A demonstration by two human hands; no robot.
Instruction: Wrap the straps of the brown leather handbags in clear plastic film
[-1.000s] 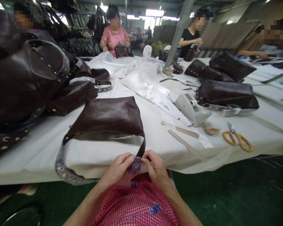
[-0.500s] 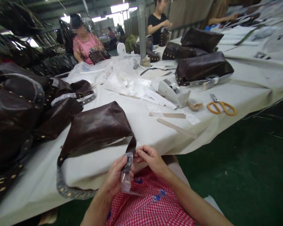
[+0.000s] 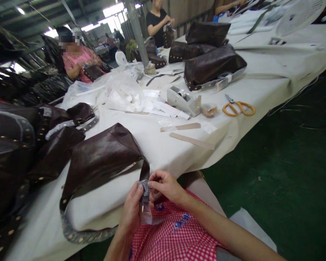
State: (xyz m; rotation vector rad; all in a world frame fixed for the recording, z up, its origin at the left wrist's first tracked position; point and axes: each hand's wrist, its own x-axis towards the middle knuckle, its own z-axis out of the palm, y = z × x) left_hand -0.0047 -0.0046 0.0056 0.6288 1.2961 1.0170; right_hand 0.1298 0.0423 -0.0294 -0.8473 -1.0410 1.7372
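A dark brown leather bag (image 3: pixel 103 156) lies on the white table (image 3: pixel 163 145) in front of me. Its studded strap (image 3: pixel 78 233) loops off the table edge toward my lap. My left hand (image 3: pixel 132 212) grips the strap end, which is covered in clear plastic wrap (image 3: pixel 146 214). My right hand (image 3: pixel 164 185) pinches the top of that wrapped strap end with thumb and fingers. Both hands hover over my red checked apron (image 3: pixel 174 239).
A pile of brown bags (image 3: pixel 19 145) fills the left. A tape dispenser (image 3: pixel 183 99), orange scissors (image 3: pixel 239 108), card strips (image 3: pixel 191 140) and plastic sheets (image 3: pixel 125 90) lie on the table. More bags (image 3: pixel 213 65) sit far right. Other people work across the table. Green floor on the right.
My view has swung to the right and tilted. My hands have stayed on the strap end, the left now lower along the wrap, the right pinching at its top.
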